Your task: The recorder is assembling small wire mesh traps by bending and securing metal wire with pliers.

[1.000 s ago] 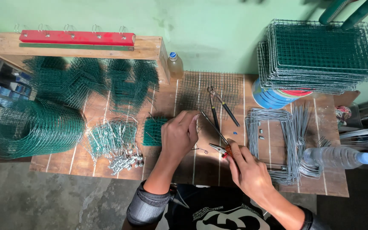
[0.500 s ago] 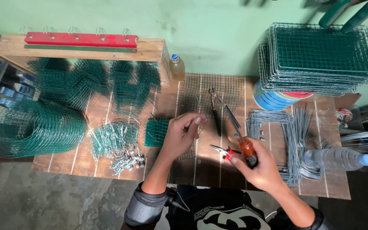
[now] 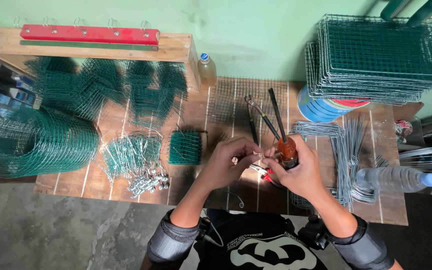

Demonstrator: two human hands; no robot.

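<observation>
a clear plastic bottle (image 3: 393, 178) with blue cap lies at right; a small yellowish bottle (image 3: 206, 70) stands by the wall.

two bottles (image 3: 207, 70) — one screwdriver (image 3: 282, 131), one mesh roll (image 3: 36, 142)

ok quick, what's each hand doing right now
left hand: closed, fingertips pinching a small wire piece
right hand: closed around the orange-handled screwdriver, shaft pointing away

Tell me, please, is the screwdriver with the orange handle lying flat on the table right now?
No, the right hand grips the screwdriver by its handle, shaft pointing away from the person, above the table.
</observation>
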